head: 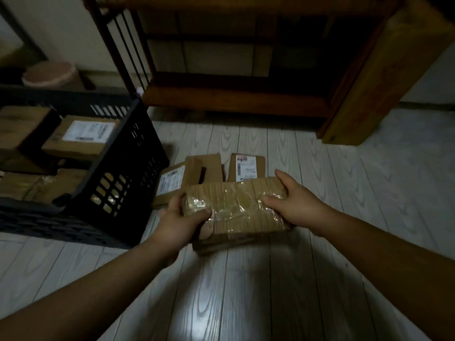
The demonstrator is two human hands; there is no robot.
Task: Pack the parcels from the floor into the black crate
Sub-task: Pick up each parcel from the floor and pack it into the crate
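Parcel [236, 210]: brown cardboard, glossy tape, both hands gripping.

The black crate [128, 166] is open-topped, yet cardboard boxes [83, 136] crowd its inside, leaving a dark gap between the upper and lower ones. Its slotted right wall rises between that inside and the floor [246, 291]. Just right of the crate, three parcels [204, 168] lie packed side by side, the leftmost close by the wall. Right of the crate's near corner, the taped parcel [236, 210], gripped at its ends by the left hand [182, 217] and right hand [293, 207], covers their near edges. Nearer than the crate and farther right, the floor lies bare. Beyond the crate, a wooden shelf unit [234, 97] and black rack [123, 45] block the way.
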